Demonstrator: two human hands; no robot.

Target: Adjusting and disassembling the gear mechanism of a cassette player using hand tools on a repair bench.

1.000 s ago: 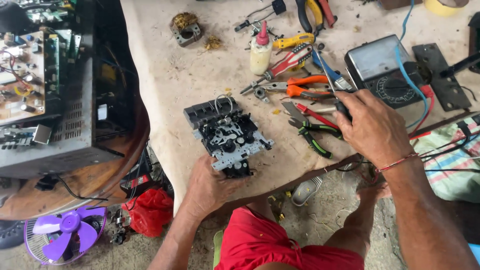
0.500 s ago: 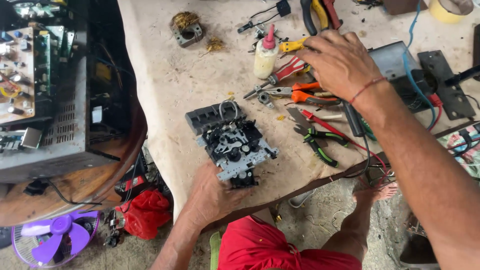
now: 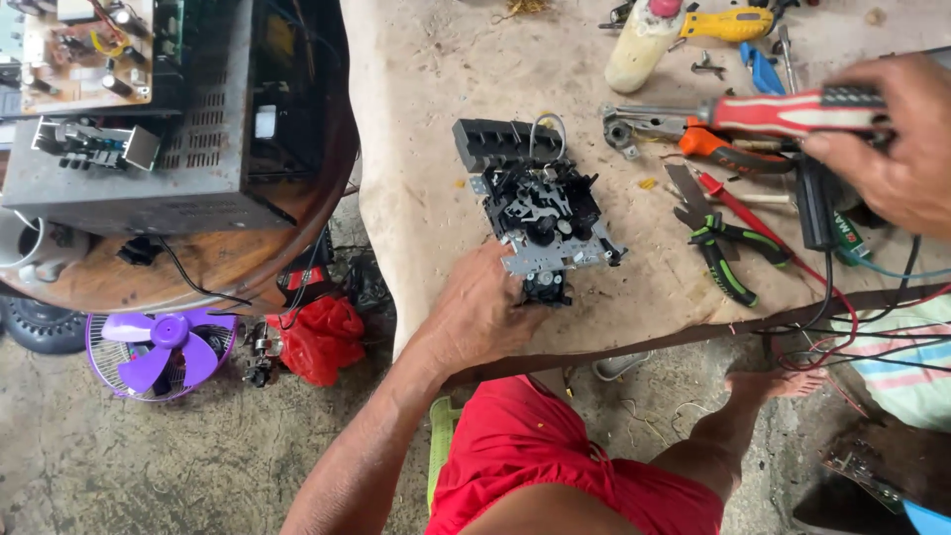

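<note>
Steadying a black and silver tape mechanism (image 3: 540, 210) at the centre of the frame, the left hand (image 3: 482, 309) grips its near edge, fingers curled around the lower metal plate. It rests on a worn beige bench top (image 3: 436, 119). At the upper right, the right hand (image 3: 897, 139) is clenched around a red-handled screwdriver (image 3: 783, 111), held above green-handled pliers (image 3: 723, 248). The mechanism looks rigid but delicate, fairly light, crowded with small plastic levers and gears; its bare metal plate edges seem the safest place to grip, away from the moving parts
</note>
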